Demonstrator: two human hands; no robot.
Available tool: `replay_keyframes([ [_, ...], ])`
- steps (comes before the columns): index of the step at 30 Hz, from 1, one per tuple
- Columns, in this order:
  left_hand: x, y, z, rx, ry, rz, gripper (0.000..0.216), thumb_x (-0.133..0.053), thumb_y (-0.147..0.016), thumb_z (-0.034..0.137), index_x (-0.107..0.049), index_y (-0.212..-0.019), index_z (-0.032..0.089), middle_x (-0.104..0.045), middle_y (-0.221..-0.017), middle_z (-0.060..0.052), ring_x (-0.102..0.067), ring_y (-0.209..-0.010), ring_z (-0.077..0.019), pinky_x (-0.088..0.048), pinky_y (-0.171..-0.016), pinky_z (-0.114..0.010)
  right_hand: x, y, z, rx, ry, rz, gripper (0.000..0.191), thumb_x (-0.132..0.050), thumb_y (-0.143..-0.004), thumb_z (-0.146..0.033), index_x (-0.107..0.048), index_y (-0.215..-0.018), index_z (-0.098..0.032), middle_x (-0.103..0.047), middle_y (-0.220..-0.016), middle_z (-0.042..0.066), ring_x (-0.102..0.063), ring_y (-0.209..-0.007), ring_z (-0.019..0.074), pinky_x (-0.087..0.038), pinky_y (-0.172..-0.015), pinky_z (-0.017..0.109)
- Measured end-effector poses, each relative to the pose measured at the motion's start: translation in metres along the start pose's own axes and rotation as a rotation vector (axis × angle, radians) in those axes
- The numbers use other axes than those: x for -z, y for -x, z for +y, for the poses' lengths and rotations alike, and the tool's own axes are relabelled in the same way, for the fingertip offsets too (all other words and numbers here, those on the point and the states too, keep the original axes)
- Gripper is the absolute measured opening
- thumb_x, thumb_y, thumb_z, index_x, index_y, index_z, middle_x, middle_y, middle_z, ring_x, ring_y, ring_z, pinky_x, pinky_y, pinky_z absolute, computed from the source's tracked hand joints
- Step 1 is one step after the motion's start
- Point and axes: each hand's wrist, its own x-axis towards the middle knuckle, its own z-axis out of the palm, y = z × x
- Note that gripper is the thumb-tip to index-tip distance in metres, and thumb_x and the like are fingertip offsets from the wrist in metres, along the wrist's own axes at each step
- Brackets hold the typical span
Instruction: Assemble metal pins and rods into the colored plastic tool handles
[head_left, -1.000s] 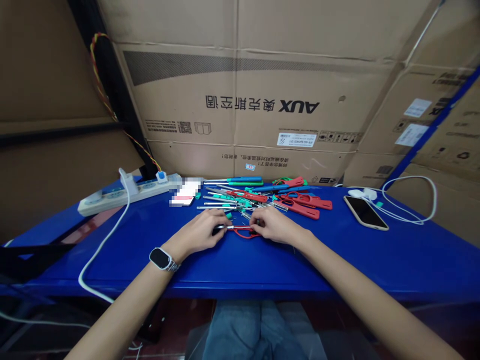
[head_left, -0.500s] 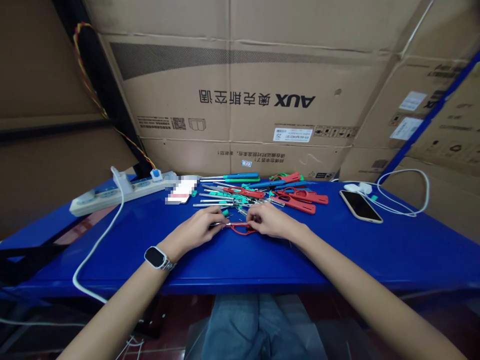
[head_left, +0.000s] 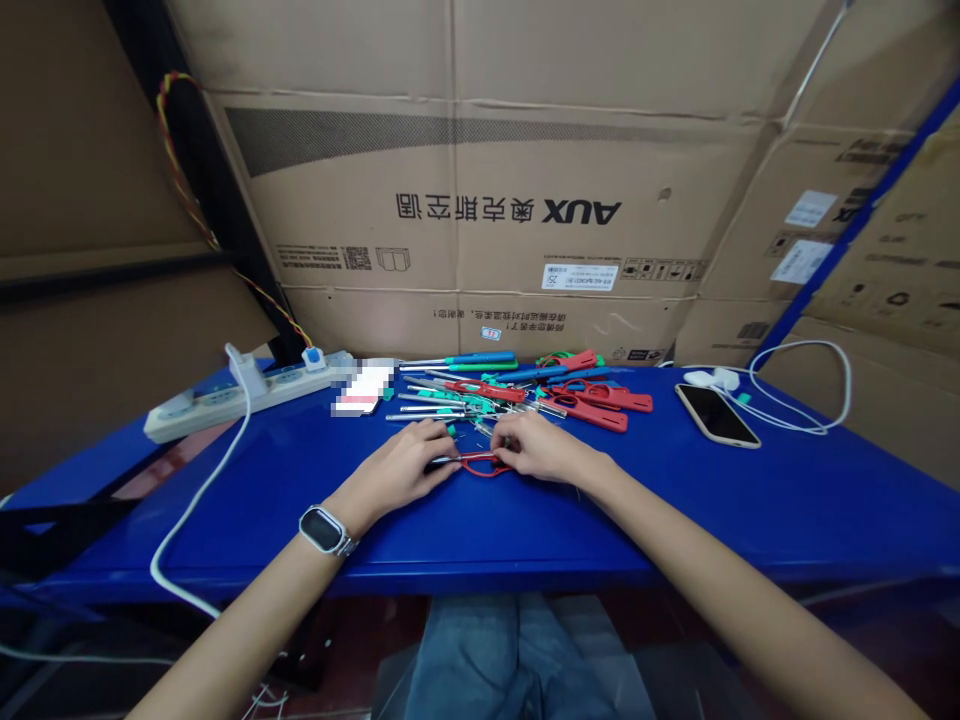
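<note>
Near the front middle of the blue table, a red long-nosed lighter [head_left: 480,470] with a metal tube and a loop-shaped trigger guard lies between my hands. My left hand [head_left: 412,462] is closed around its metal tube, thumb and fingers at the left end. On the red body my right hand [head_left: 534,447] pinches with its fingertips, which hide that end. Just beyond my hands spreads a pile of lighter parts: metal tubes [head_left: 424,410], small green pieces [head_left: 491,380], and several red handles [head_left: 600,413]. Blue handles [head_left: 487,358] lie at the back of the pile.
A white power strip [head_left: 247,395] with plugs runs along the left, its cable crossing the table [head_left: 600,530]. A phone [head_left: 718,415] and white charger cable [head_left: 810,425] lie at the right. A pixelated pale item [head_left: 367,388] sits left of the pile. Cardboard [head_left: 487,140] stands behind.
My left hand has turned slightly, its fingers now reaching further over the lighter's tube. My right hand stays at the red body. The whole view has shifted a little.
</note>
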Motion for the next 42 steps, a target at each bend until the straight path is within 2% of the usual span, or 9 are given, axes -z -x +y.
replay_keyframes([
  [15, -0.002, 0.000, -0.001, 0.047, 0.026, 0.009, 0.022, -0.052, -0.098, 0.035, -0.068, -0.094, 0.021, -0.064, -0.092, -0.005, -0.059, -0.088, -0.0200, -0.047, -0.080, -0.033, -0.002, 0.002, 0.002, -0.002, -0.103, 0.078, 0.011, -0.064, -0.082, -0.010, -0.071, -0.077, -0.015, -0.066, -0.076, 0.002, -0.057, -0.066, 0.0112, -0.040, -0.065, 0.023],
  [19, -0.002, 0.000, -0.002, 0.041, 0.027, 0.011, 0.023, -0.052, -0.098, 0.037, -0.067, -0.094, 0.021, -0.065, -0.093, -0.005, -0.060, -0.089, -0.0198, -0.047, -0.080, -0.032, 0.004, -0.006, 0.006, -0.044, -0.138, 0.200, 0.013, -0.059, -0.086, -0.013, -0.069, -0.080, -0.016, -0.066, -0.074, 0.000, -0.056, -0.062, 0.0108, -0.041, -0.063, 0.023],
  [23, -0.001, 0.001, -0.002, 0.079, 0.021, 0.017, 0.019, -0.055, -0.096, 0.037, -0.066, -0.098, 0.021, -0.065, -0.101, -0.005, -0.061, -0.096, -0.0218, -0.048, -0.084, -0.034, 0.012, -0.029, 0.016, -0.090, 0.034, 0.321, 0.012, -0.058, -0.088, -0.018, -0.069, -0.092, -0.017, -0.068, -0.094, 0.006, -0.059, -0.084, 0.0166, -0.043, -0.076, 0.028],
  [25, 0.000, 0.002, -0.001, 0.103, 0.016, 0.026, 0.019, -0.057, -0.095, 0.037, -0.066, -0.100, 0.022, -0.065, -0.105, -0.006, -0.061, -0.100, -0.0233, -0.048, -0.088, -0.036, 0.014, -0.041, 0.023, -0.116, 0.124, 0.300, 0.019, -0.059, -0.089, -0.022, -0.068, -0.104, -0.017, -0.066, -0.107, 0.009, -0.057, -0.101, 0.0217, -0.043, -0.086, 0.033],
  [28, 0.001, 0.003, -0.001, 0.115, 0.020, 0.044, 0.020, -0.057, -0.094, 0.038, -0.066, -0.101, 0.022, -0.065, -0.105, -0.006, -0.062, -0.100, -0.0240, -0.049, -0.089, -0.038, 0.014, -0.055, 0.029, -0.187, 0.234, 0.202, 0.031, -0.060, -0.088, -0.027, -0.064, -0.117, -0.016, -0.063, -0.118, 0.014, -0.053, -0.111, 0.0285, -0.041, -0.091, 0.041],
  [32, 0.001, 0.002, -0.001, 0.112, 0.014, 0.055, 0.019, -0.053, -0.095, 0.035, -0.066, -0.100, 0.021, -0.065, -0.102, -0.006, -0.062, -0.098, -0.0239, -0.049, -0.088, -0.038, 0.012, -0.062, 0.031, -0.235, 0.258, 0.139, 0.032, -0.059, -0.089, -0.029, -0.063, -0.118, -0.016, -0.066, -0.117, 0.014, -0.051, -0.113, 0.0304, -0.038, -0.094, 0.046],
  [36, 0.002, 0.001, 0.000, 0.096, 0.013, 0.056, 0.019, -0.051, -0.096, 0.033, -0.065, -0.101, 0.021, -0.065, -0.101, -0.006, -0.061, -0.097, -0.0230, -0.048, -0.087, -0.038, 0.011, -0.059, 0.031, -0.243, 0.220, 0.173, 0.029, -0.060, -0.089, -0.029, -0.065, -0.115, -0.017, -0.066, -0.116, 0.013, -0.051, -0.112, 0.0298, -0.037, -0.094, 0.046],
  [40, 0.006, 0.002, -0.003, 0.102, 0.036, 0.120, 0.019, -0.049, -0.098, 0.031, -0.065, -0.099, 0.021, -0.064, -0.100, -0.006, -0.060, -0.096, -0.0215, -0.047, -0.086, -0.036, 0.006, -0.047, 0.029, -0.163, 0.150, 0.278, 0.022, -0.059, -0.091, -0.027, -0.066, -0.109, -0.019, -0.064, -0.112, 0.010, -0.051, -0.108, 0.0263, -0.037, -0.092, 0.041],
  [42, 0.010, 0.001, -0.008, 0.108, 0.061, 0.162, 0.021, -0.047, -0.099, 0.031, -0.064, -0.098, 0.020, -0.064, -0.099, -0.006, -0.060, -0.094, -0.0208, -0.047, -0.085, -0.035, 0.003, -0.038, 0.026, -0.098, 0.102, 0.284, 0.015, -0.061, -0.089, -0.024, -0.068, -0.102, -0.019, -0.063, -0.105, 0.008, -0.052, -0.104, 0.0234, -0.038, -0.090, 0.038],
])
